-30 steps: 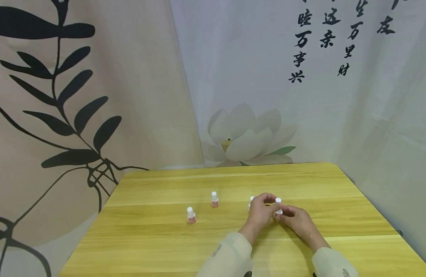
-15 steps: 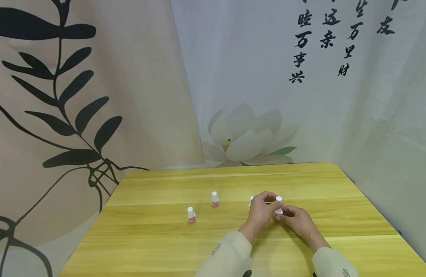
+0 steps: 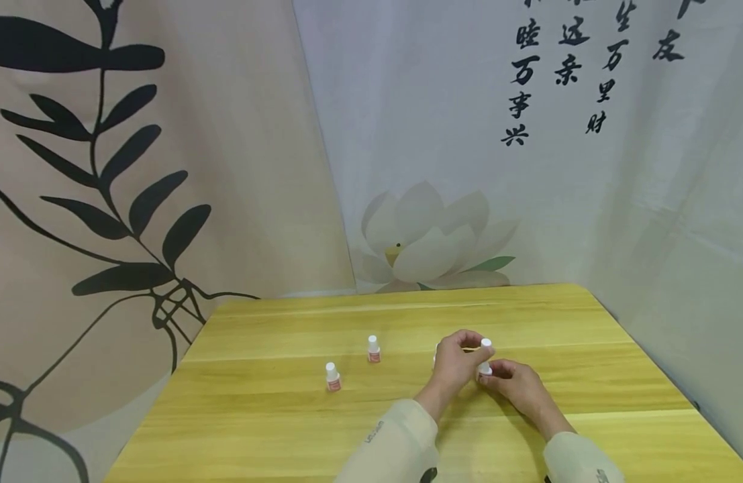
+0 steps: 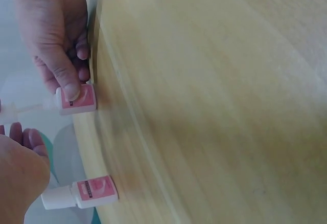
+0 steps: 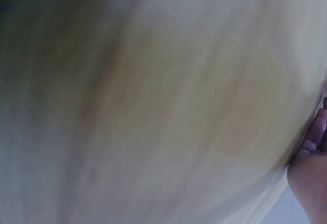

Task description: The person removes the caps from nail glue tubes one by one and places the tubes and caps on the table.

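There was the desk, its far edge running just in front of a printed cloth, its right edge slanting down well apart from the hands, and a broad stretch of wood between. Leftward, two bottles stood upright, one nearer the person and one farther back, both well apart from the action. Closer in, a neighbouring bottle stood just beyond the left hand, which mostly hid it from the head view.

And here was the work: the held bottle sat between the two hands, body pinched by the right hand, thumb across the pink label. The left hand gripped the white cap, up off the neck, with a thin pale stem spanning the gap!

That bottle stood about upright in the head view, long axis vertical, neck pointing up, cap and stem in line above it. Whether its base touched the wood, you couldn't tell.
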The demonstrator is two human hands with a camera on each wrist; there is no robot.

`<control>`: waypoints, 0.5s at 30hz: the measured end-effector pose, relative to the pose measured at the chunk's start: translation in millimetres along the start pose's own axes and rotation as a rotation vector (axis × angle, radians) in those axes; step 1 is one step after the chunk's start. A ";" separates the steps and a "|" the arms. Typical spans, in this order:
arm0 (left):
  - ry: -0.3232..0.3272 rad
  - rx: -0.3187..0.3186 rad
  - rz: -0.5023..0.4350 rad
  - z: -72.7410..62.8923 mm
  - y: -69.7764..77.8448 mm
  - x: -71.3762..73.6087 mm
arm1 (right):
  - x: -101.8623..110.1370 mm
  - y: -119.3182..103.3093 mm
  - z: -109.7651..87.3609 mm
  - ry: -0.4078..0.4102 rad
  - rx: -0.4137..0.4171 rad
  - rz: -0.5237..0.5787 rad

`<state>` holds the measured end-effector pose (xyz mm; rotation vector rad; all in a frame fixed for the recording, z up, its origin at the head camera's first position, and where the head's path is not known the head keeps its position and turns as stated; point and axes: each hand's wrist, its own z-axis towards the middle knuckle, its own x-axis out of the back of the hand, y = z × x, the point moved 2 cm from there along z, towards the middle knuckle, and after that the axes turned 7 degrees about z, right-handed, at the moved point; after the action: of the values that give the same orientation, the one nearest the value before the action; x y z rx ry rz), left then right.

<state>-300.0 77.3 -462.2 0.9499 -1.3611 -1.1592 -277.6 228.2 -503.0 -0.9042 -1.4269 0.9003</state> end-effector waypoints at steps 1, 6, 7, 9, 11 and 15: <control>-0.002 0.000 0.002 -0.1 0.7 0.5 | -0.2 -0.1 -0.3 -0.002 -0.002 0.003; -0.006 -0.007 -0.001 0.5 2.0 2.3 | -0.2 0.3 -0.3 -0.009 -0.004 0.006; -0.005 -0.010 -0.001 0.8 2.0 2.6 | -0.1 0.1 -0.4 -0.009 -0.003 0.003; -0.002 -0.016 0.001 1.6 1.9 3.2 | 0.1 -0.3 -0.4 -0.008 -0.001 0.002; 0.003 -0.017 0.005 2.7 1.7 3.9 | 0.2 -0.8 -0.6 -0.005 0.000 -0.002; 0.013 -0.008 0.014 4.3 2.2 4.6 | 0.7 -2.2 -1.9 -0.004 0.000 -0.006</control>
<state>-304.7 74.0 -458.9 0.9391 -1.3496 -1.1460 -275.9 228.0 -500.6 -0.8989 -1.4321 0.8979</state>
